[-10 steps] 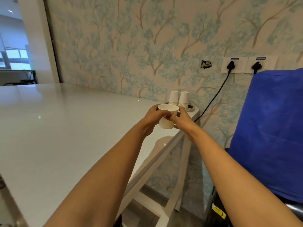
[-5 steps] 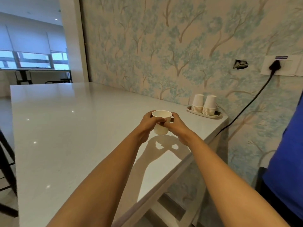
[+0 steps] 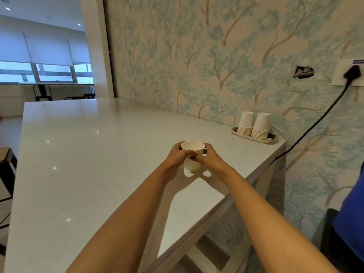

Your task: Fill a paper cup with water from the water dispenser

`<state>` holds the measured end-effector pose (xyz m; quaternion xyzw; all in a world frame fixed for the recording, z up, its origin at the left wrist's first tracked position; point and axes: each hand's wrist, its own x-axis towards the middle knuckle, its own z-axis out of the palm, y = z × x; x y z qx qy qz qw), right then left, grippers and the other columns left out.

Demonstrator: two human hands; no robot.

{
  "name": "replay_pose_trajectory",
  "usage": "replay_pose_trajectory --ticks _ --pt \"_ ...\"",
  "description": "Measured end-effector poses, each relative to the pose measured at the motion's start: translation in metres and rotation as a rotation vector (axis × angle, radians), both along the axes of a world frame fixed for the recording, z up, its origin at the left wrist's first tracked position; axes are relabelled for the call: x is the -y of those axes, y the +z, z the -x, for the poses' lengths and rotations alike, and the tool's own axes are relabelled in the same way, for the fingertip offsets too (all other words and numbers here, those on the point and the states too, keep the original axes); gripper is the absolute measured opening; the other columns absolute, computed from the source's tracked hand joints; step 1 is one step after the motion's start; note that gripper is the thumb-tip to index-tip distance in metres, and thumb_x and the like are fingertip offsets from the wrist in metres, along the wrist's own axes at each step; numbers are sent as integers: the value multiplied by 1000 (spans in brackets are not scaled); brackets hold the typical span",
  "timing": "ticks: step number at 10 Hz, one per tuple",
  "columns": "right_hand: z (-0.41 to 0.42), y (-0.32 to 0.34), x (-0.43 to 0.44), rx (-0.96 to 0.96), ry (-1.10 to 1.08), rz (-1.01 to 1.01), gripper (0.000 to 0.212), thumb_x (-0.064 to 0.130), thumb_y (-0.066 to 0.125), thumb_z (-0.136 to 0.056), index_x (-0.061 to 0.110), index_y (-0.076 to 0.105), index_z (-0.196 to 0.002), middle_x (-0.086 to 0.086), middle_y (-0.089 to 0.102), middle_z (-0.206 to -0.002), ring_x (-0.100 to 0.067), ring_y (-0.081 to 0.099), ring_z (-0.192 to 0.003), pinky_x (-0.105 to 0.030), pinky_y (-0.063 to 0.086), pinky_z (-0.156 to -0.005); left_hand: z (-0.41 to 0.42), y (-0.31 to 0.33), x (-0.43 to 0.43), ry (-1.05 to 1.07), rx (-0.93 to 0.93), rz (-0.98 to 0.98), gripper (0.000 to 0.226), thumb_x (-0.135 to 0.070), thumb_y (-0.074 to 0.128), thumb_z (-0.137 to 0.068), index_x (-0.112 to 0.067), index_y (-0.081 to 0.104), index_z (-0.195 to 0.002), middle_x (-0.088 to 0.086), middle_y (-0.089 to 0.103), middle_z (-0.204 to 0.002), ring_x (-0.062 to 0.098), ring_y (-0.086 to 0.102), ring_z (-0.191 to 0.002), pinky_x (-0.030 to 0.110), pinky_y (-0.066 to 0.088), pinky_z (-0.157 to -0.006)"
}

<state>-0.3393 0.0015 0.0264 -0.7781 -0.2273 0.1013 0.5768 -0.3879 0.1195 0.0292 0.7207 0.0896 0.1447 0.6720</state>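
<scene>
A white paper cup stands upright at the white table, its base at or just above the top. My left hand wraps its left side and my right hand wraps its right side, fingers meeting across the front. I cannot see inside the cup. A blue-covered shape at the right edge is partly in view; whether it is the water dispenser I cannot tell.
Two stacks of upturned paper cups sit on a small tray at the table's far right corner by the wall. A black cable hangs from a wall socket. Dark chairs stand beyond the table's far end.
Both hands have carried the cup leftward from the table's right corner and down toward the tabletop. The view has turned left, so the blue-covered shape has slid mostly out of frame.
</scene>
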Motion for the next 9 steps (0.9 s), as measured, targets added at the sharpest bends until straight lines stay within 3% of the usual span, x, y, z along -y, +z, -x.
replay_pose_trajectory --ticks 2,3,4,5,7,9 --pt "3 -1 4 2 -4 -3 71 25 69 -83 16 28 -141 -10 42 -142 -24 45 -121 -31 44 -88 3 -3 1 -8 22 -31 50 -16 63 -80 -13 51 -128 11 58 -127 27 53 -115 37 49 -95" --pt "7 -2 4 19 -25 -4 65 18 66 -86 12 31 -140 -10 43 -142 -26 49 -120 -24 47 -77 7 -5 1 -17 29 -45 54 -18 64 -81 -10 48 -132 12 57 -130 27 54 -116 34 50 -90" --pt "12 -3 4 38 -57 -10 60 16 62 -87 10 33 -139 -10 45 -141 -26 52 -115 -18 51 -67 12 -8 1 -18 32 -54 59 -23 64 -83 -9 42 -136 12 53 -134 27 52 -119 37 47 -97" --pt "16 -3 4 78 -104 7 60 22 61 -89 8 33 -140 -12 45 -142 -29 50 -122 -34 50 -91 16 -10 2 10 46 -87 59 -24 61 -86 -8 39 -138 11 48 -139 27 49 -123 32 44 -94" --pt "35 -1 12 82 -119 13 61 28 59 -91 9 31 -142 -10 42 -146 -28 46 -128 -31 41 -95 30 -9 3 37 34 -127 59 -25 58 -88 -10 36 -140 11 42 -145 27 44 -128 32 39 -95" --pt "62 3 29 58 -133 -40 47 22 49 -96 12 37 -141 -10 45 -143 -27 46 -127 -41 41 -106 50 -12 11 16 30 -213 56 -25 53 -91 -13 34 -142 10 40 -148 28 44 -129 37 38 -102"
